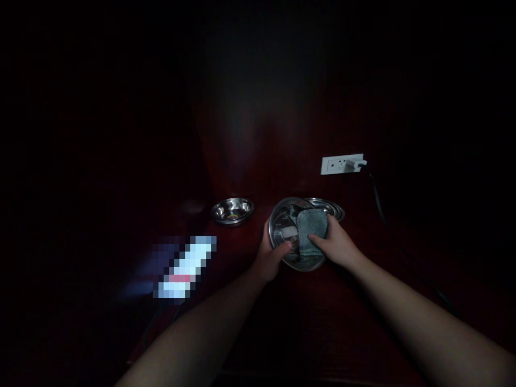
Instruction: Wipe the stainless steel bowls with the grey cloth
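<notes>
A shiny steel bowl (281, 217) is held up, tilted with its inside toward me. My left hand (272, 255) grips its left rim, thumb over the edge and fingers behind. My right hand (336, 242) is closed on a grey-green cloth (312, 231) folded over the bowl's right side, thumb on top of the cloth; its other fingers are mostly hidden behind. A pale patch, a label or a reflection, shows inside the bowl. Behind it, partly covered, sit several stacked steel dishes (336, 207).
Small steel bowls (233, 210) stand nested at the back left of the dark red table (242, 247). A lit, pixelated screen (185, 269) lies at the left. On the back wall is a white socket (342, 164) with a plugged charger and a dark cable (377, 199) trailing right.
</notes>
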A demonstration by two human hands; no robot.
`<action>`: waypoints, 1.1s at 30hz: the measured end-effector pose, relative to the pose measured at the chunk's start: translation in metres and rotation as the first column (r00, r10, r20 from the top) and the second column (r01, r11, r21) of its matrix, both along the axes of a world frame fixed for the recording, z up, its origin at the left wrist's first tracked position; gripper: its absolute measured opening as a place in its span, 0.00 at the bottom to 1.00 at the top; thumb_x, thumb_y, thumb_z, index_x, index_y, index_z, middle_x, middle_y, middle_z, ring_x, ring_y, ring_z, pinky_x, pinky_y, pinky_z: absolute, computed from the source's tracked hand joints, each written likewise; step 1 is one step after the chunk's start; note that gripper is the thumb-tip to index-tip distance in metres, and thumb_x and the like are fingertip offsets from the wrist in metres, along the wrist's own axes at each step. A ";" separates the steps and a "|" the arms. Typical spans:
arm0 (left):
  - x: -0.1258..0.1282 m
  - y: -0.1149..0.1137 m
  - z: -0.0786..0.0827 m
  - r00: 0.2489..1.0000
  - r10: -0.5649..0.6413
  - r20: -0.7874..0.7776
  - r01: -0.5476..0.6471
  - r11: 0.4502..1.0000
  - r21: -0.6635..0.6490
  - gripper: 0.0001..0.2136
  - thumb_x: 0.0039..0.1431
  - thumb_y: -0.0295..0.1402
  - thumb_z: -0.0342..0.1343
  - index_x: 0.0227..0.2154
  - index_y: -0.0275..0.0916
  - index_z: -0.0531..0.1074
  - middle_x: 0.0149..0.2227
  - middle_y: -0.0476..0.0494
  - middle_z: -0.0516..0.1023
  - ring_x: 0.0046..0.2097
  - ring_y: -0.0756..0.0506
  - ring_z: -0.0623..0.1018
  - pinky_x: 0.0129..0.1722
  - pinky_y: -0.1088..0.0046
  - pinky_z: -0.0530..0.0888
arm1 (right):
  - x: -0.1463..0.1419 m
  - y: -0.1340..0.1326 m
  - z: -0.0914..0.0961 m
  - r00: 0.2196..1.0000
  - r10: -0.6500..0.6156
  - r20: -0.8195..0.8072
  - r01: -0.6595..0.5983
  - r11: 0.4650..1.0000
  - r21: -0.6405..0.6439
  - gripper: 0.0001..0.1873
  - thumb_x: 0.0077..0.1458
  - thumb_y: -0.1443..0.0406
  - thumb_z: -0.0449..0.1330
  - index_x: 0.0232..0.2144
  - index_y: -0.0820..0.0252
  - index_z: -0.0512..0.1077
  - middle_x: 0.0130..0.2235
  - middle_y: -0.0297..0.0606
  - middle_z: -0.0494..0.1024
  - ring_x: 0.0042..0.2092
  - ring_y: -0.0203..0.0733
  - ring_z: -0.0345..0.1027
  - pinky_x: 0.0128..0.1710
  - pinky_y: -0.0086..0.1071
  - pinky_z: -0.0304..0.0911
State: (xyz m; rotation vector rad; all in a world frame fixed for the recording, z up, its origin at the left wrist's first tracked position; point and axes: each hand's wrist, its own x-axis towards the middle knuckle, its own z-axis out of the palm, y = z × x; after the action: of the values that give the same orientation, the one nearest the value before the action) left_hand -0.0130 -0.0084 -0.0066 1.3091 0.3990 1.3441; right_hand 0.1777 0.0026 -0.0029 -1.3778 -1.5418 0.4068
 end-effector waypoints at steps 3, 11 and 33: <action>0.000 -0.002 0.001 1.000 -0.002 -0.003 0.002 1.000 -0.001 0.37 0.47 0.38 0.62 0.59 0.40 0.52 0.55 0.35 0.66 0.56 0.36 0.66 0.56 0.55 0.62 | 0.000 0.000 0.001 1.000 0.005 -0.009 -0.005 1.000 0.000 0.25 0.44 0.61 0.61 0.46 0.59 0.60 0.46 0.45 0.71 0.48 0.49 0.68 0.48 0.44 0.64; 0.001 -0.006 0.001 0.998 0.050 -0.026 -0.048 0.998 0.042 0.39 0.48 0.39 0.61 0.61 0.42 0.47 0.56 0.36 0.66 0.56 0.37 0.66 0.56 0.55 0.61 | -0.003 -0.004 0.007 1.000 -0.009 0.001 0.009 1.000 0.008 0.22 0.45 0.61 0.60 0.44 0.58 0.60 0.44 0.44 0.72 0.47 0.50 0.69 0.48 0.45 0.64; 0.000 -0.006 0.003 0.995 0.086 -0.047 -0.081 0.991 0.108 0.37 0.49 0.41 0.60 0.60 0.42 0.50 0.57 0.37 0.64 0.56 0.38 0.66 0.56 0.57 0.61 | 0.002 0.000 0.000 1.000 -0.024 0.018 0.025 0.999 -0.036 0.20 0.49 0.60 0.57 0.44 0.56 0.60 0.44 0.44 0.72 0.45 0.50 0.69 0.46 0.47 0.65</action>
State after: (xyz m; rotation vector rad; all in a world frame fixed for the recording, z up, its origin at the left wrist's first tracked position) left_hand -0.0135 -0.0148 -0.0034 1.4307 0.4271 1.4192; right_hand 0.1795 0.0028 -0.0025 -1.4306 -1.5373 0.4099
